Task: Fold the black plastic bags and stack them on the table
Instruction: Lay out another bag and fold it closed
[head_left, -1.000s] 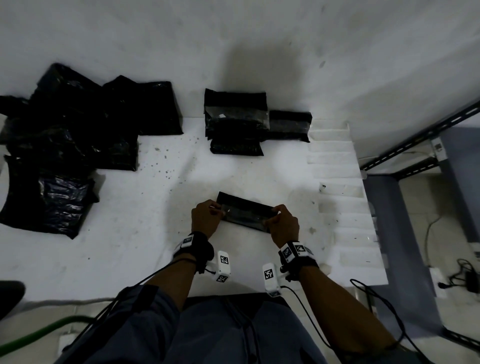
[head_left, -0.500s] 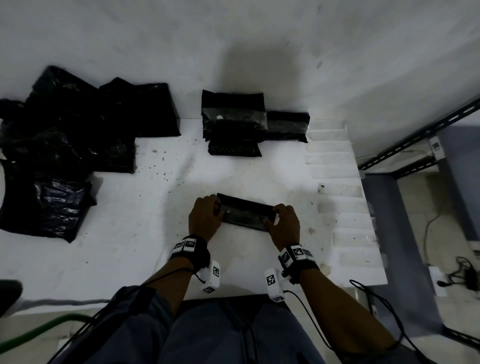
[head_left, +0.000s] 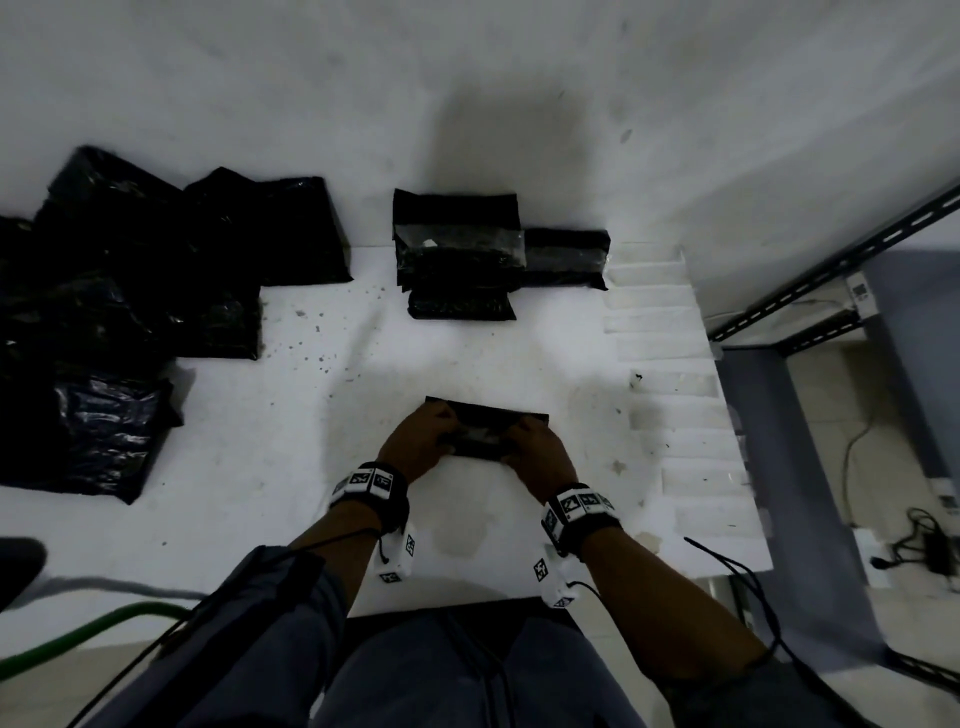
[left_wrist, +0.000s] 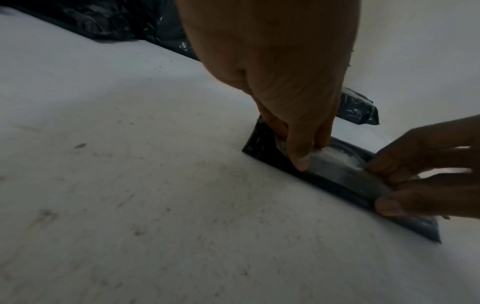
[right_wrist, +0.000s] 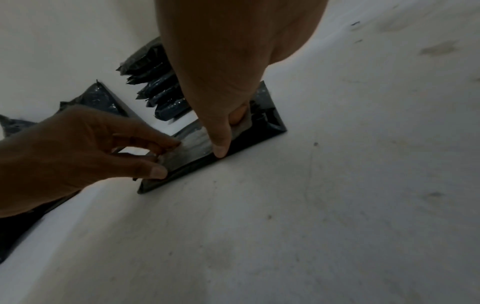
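Observation:
A narrow folded black bag (head_left: 483, 427) lies on the white table (head_left: 260, 493) straight in front of me. My left hand (head_left: 448, 434) pinches its near layer left of the middle, thumb (left_wrist: 300, 161) at the near edge and fingers on top. My right hand (head_left: 513, 442) pinches the same layer on the right, thumb (right_wrist: 220, 149) down at the edge. That layer (left_wrist: 345, 172) bows up between the hands. A stack of folded bags (head_left: 457, 254) sits at the back centre. Loose crumpled black bags (head_left: 130, 291) are heaped at the left.
White ribbed foam strips (head_left: 670, 364) line the table's right side, next to its right edge. A metal rack (head_left: 831, 260) and floor cables (head_left: 924, 545) lie beyond it. A green hose (head_left: 78, 639) runs at the lower left, below the table's near edge.
Both hands have slid inward from the bag's ends toward its middle. They now cover more of the bag and raise its near layer.

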